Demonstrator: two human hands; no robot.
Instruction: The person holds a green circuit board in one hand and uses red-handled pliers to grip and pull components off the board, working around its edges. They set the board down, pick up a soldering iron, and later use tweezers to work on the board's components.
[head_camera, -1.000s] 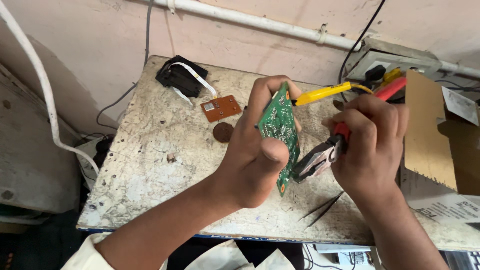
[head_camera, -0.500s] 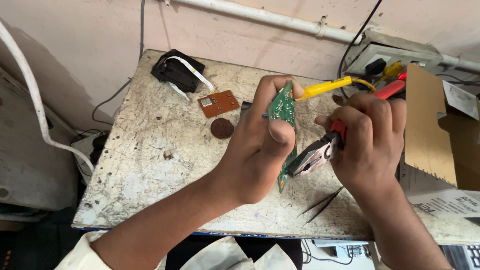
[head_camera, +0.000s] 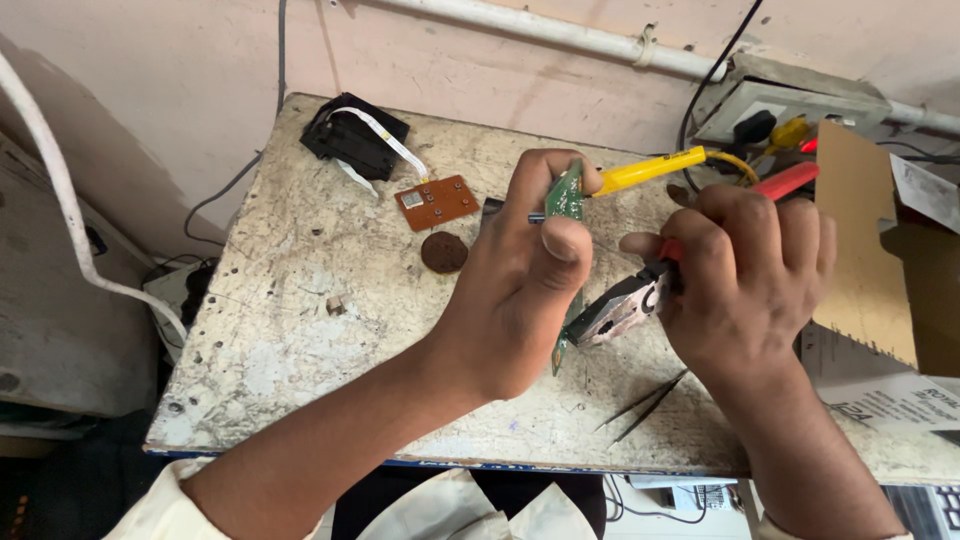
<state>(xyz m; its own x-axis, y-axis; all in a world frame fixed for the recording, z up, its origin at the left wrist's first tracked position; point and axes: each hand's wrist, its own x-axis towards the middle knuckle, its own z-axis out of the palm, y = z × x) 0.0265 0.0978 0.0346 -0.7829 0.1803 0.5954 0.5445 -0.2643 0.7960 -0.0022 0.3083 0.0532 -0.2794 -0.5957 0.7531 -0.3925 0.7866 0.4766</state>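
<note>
Your left hand (head_camera: 525, 290) gripping a green circuit board (head_camera: 566, 200), right hand (head_camera: 745, 275) clenching red-handled pliers (head_camera: 625, 308) — brown cardboard box (head_camera: 865, 250) at 3 o'clock.

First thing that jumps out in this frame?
Mid-frame, the left hand holds a green circuit board on edge while the right hand brings red-handled pliers against its lower part. Behind them a yellow-handled tool lies on the worn, speckled bench. At back left, a small brown board lies beside a black module.

Green circuit board (head_camera: 566, 200) upright — red-handled pliers (head_camera: 640, 300) touching.
</note>
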